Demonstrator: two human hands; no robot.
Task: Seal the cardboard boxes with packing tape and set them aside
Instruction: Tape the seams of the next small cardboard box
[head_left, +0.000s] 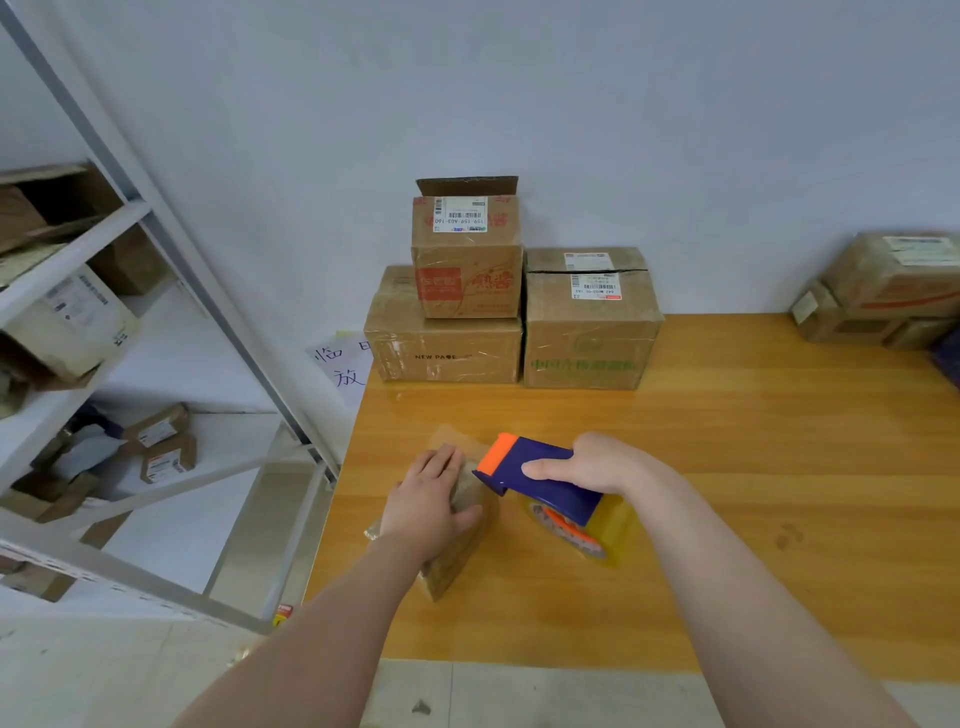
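One view only: wide-angle head camera, looking forward and down at the surface (753, 467) from close above. Near, mid-frame: left hand (426, 501) and right hand (597, 465). Wall (571, 104) ahead, shelf (78, 228) at left edge.

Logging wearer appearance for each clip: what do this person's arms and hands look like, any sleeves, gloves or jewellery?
Both are bare. The left hand and right hand wear no gloves, and no ring shows on the fingers in view. The left forearm and right forearm carry no sleeve, watch or band down to the picture's edge.
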